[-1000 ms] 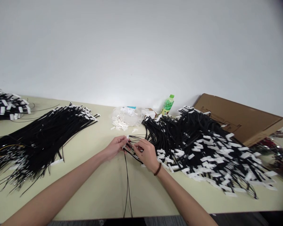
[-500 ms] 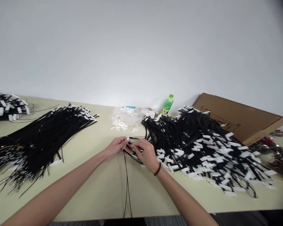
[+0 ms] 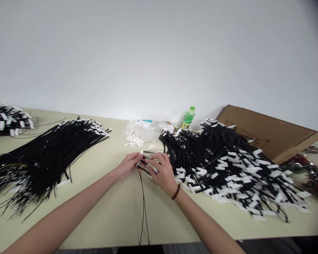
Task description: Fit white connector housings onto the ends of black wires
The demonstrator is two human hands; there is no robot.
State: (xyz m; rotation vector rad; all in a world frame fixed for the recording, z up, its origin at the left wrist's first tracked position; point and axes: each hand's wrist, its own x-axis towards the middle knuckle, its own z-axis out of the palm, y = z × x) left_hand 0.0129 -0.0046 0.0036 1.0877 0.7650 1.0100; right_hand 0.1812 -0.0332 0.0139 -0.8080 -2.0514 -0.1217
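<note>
My left hand (image 3: 130,165) pinches a small white connector (image 3: 141,153) and the ends of several thin black wires beside it. To its right, my right hand (image 3: 163,173) has its fingers bent around the same black wires (image 3: 149,152), close to the left fingertips. Exactly which strands lie between the right fingers is hard to see. Two loose wires (image 3: 143,208) hang from the left fingers toward the table's front edge. Just behind the hands lies a clear plastic bag (image 3: 153,132) with small white connectors (image 3: 135,139) spilling from its mouth.
On the right lies a large heap of black wires (image 3: 201,148) with white connectors. Another bundle of black wires (image 3: 50,150) is on the left, with a further one (image 3: 10,120) beyond. A green-capped bottle (image 3: 188,118) and cardboard (image 3: 267,130) stand by the wall.
My right hand has shifted slightly, its fingers now more spread along the wires. The left hand and the white connector have moved a little to the left.
</note>
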